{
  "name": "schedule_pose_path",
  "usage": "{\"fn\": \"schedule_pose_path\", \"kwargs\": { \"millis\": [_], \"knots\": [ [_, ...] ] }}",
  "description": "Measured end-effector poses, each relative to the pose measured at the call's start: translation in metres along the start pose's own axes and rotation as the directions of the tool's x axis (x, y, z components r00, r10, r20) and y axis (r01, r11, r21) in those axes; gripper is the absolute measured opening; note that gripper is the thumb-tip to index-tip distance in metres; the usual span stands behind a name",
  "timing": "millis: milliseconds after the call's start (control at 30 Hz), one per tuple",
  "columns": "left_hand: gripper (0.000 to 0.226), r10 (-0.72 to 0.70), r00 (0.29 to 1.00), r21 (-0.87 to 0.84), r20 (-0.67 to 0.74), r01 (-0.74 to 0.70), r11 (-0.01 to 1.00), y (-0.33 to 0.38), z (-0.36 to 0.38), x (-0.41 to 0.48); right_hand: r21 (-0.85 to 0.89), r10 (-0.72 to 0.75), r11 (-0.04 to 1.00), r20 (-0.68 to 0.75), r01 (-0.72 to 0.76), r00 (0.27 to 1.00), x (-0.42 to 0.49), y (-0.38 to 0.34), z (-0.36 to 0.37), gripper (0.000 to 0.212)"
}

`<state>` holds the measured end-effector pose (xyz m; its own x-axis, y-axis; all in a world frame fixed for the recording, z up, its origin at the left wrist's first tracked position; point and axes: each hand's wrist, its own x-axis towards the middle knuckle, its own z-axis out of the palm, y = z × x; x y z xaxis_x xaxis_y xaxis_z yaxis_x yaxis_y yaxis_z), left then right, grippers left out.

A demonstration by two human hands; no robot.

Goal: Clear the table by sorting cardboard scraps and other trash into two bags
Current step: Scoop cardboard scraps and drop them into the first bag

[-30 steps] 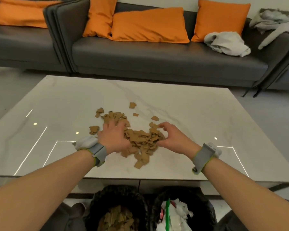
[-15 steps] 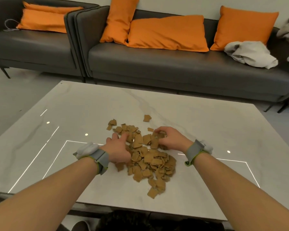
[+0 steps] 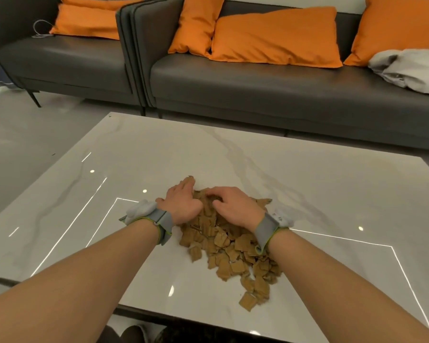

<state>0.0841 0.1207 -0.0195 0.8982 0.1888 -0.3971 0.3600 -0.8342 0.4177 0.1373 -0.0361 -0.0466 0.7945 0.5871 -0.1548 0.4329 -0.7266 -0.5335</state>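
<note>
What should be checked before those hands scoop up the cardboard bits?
1. Left hand and right hand on the cardboard scraps: ok.
2. Scraps heaped together: ok.
3. Firm grip on scraps: cannot tell.
4. Scraps well back from the table edge: not ok, some trail toward the near edge.
5. Bags within reach: cannot tell, not clearly in view.

Across 12 o'clock runs a dark grey sofa [image 3: 282, 95] with three orange cushions: one upright [image 3: 196, 23], one lying flat [image 3: 275, 38] just beside it, and one at 1 o'clock [image 3: 401, 23]. A crumpled pale cloth [image 3: 411, 70] lies on its seat at 2 o'clock. At 10 o'clock a second sofa [image 3: 60, 60] touches the first and carries an orange cushion [image 3: 92, 18] and a thin white cable [image 3: 39, 28]. A grey floor [image 3: 35, 134] lies at 9 o'clock.
</note>
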Motion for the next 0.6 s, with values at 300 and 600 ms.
{"fn": "schedule_pose_path", "kwargs": {
  "millis": [300,600],
  "knots": [
    [0.042,0.132,0.987,-0.015,0.092,-0.132,0.991,0.011,0.002,-0.009,-0.095,-0.003,0.995,0.143,0.017,0.99,-0.003,-0.004,0.0,0.056],
    [0.059,0.129,0.992,-0.01,-0.004,-0.129,0.992,0.001,0.002,-0.015,0.037,0.23,0.972,-0.324,-0.231,0.918,-0.074,0.049,-0.018,0.053]
  ]
}}
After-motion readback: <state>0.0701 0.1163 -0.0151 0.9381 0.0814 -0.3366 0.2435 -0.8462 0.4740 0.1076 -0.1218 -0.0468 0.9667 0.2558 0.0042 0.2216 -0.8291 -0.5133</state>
